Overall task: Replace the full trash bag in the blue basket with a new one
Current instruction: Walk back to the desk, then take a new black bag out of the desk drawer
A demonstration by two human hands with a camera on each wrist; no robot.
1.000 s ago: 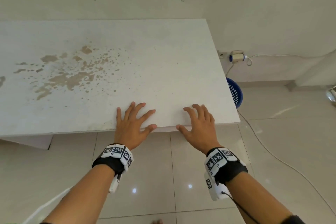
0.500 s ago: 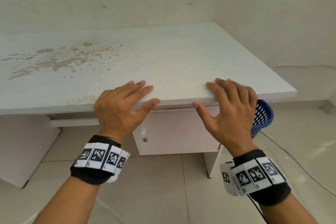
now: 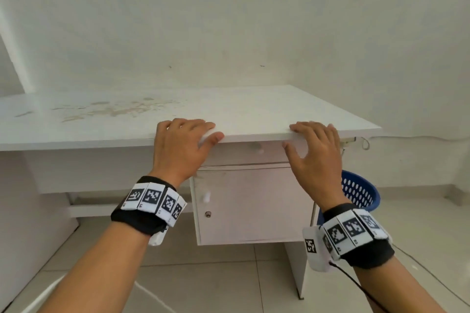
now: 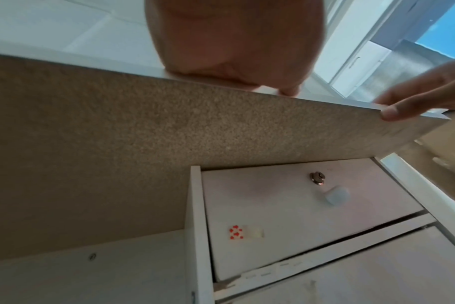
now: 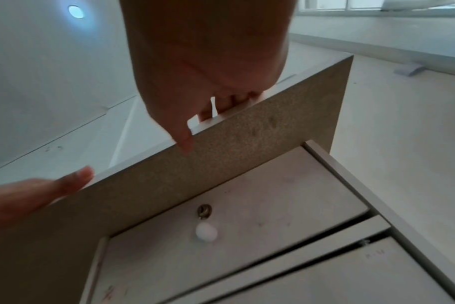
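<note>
White desk point(image 3: 254, 109) — blue basket point(image 3: 361, 193) beside, contents hidden

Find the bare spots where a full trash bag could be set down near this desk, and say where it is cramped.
Free: the desk top behind both hands; the floor tiles before the cabinet door. Cramped: the desk's front edge, where the left hand and right hand rest; the right corner, with the blue basket.
</note>
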